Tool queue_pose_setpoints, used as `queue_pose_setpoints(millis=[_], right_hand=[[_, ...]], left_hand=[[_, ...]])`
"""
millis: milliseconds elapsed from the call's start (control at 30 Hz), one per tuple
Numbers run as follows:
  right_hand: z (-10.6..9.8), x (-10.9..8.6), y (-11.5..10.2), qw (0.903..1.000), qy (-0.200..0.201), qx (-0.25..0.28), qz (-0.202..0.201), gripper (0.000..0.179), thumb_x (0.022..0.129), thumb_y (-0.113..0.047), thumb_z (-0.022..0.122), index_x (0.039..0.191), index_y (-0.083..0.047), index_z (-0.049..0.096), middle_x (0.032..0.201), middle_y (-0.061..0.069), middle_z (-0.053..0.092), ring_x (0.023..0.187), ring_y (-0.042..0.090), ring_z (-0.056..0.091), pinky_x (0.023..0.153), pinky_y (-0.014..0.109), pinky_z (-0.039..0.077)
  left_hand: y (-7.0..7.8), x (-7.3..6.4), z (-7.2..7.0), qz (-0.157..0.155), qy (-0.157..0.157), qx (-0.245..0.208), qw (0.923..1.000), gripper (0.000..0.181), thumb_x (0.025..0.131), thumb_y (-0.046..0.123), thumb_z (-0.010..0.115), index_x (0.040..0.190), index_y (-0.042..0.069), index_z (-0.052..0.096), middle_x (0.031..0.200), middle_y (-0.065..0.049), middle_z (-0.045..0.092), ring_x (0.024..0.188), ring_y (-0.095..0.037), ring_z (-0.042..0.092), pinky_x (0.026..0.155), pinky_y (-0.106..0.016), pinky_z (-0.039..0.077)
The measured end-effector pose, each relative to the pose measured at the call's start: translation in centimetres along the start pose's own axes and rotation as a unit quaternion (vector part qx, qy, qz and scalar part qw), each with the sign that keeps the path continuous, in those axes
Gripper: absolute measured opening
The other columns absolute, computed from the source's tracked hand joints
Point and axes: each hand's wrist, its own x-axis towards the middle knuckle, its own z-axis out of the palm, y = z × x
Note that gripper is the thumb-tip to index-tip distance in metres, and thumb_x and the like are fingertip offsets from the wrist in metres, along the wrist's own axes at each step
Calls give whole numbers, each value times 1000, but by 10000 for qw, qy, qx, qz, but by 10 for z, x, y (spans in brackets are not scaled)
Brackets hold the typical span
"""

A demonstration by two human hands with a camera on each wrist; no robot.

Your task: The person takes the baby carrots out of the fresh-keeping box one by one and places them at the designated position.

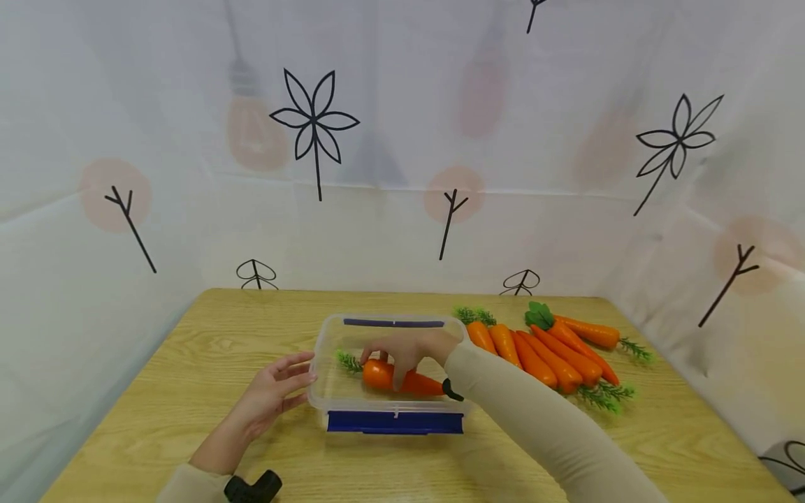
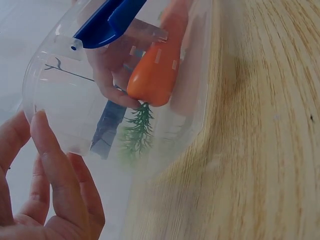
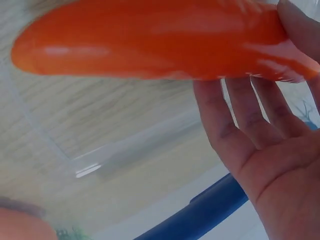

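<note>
A clear plastic container [image 1: 396, 405] with blue clip flaps stands in the middle of the wooden table. My left hand [image 1: 270, 391] is at its left side; in the left wrist view, thumb and finger pinch the rim near a corner. Inside the container lies an orange carrot [image 1: 379, 375] with a feathery green top, pointing left. From above, my right hand [image 1: 402, 351] reaches in and grips this carrot. The right wrist view has the thumb on one side of the carrot [image 3: 150, 42] and several fingers [image 3: 215, 107] on the other.
Right of the container, several more carrots [image 1: 553, 360] lie in a row on the table [image 1: 207, 349], some with green tops toward the front. One carrot [image 1: 588, 330] lies across at the back right. A white patterned cloth [image 1: 390, 230] hangs behind and beside the table.
</note>
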Motion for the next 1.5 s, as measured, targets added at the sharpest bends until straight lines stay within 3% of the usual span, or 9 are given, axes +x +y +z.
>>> queue_pose_setpoints(millis=[133,367,600,767,1067,1500], right_hand=[[-2,-3,0,9998,99,84,-160,66,75,3,76,127,-25,48,119,4,49,99,17,51,69,25,50],[-16,-19,-11,9958,681,160,-587,66,77,-1,74,131,-23,46,116,3,50,93,18,55,76,24,48],[-27,-41,-20,9827,1348,320,-1228,65,78,0,71,135,-17,44,121,8,50,93,22,55,75,25,50],[-32,-59,-24,9685,1989,432,-1438,65,80,-1,70,137,-17,42,123,10,50,93,20,53,75,28,50],[-33,-83,-18,9272,3079,639,-2038,65,79,0,70,136,-13,43,121,12,51,90,21,55,72,31,53],[-21,-115,-13,8885,4064,1182,-1773,69,77,-1,74,137,-13,43,121,11,50,91,24,56,71,33,53]], left_hand=[[0,1,1,-18,20,-6,10000,54,89,13,64,136,0,41,132,-19,40,99,-16,55,77,-27,52],[0,1,3,-127,172,7,9998,53,88,12,65,135,1,44,133,-20,40,99,-16,55,78,-28,51],[1,-1,1,-111,92,18,9999,54,89,14,65,136,1,42,131,-19,41,99,-16,56,76,-26,52],[2,-1,2,-149,130,27,9998,54,88,13,66,135,1,43,131,-19,41,99,-16,56,76,-26,51],[2,-1,2,-96,116,24,9999,52,88,13,66,134,2,45,128,-15,44,98,-15,56,74,-25,52],[2,0,3,-113,162,-58,9998,52,88,11,66,134,1,45,129,-17,43,96,-14,57,73,-24,52]])
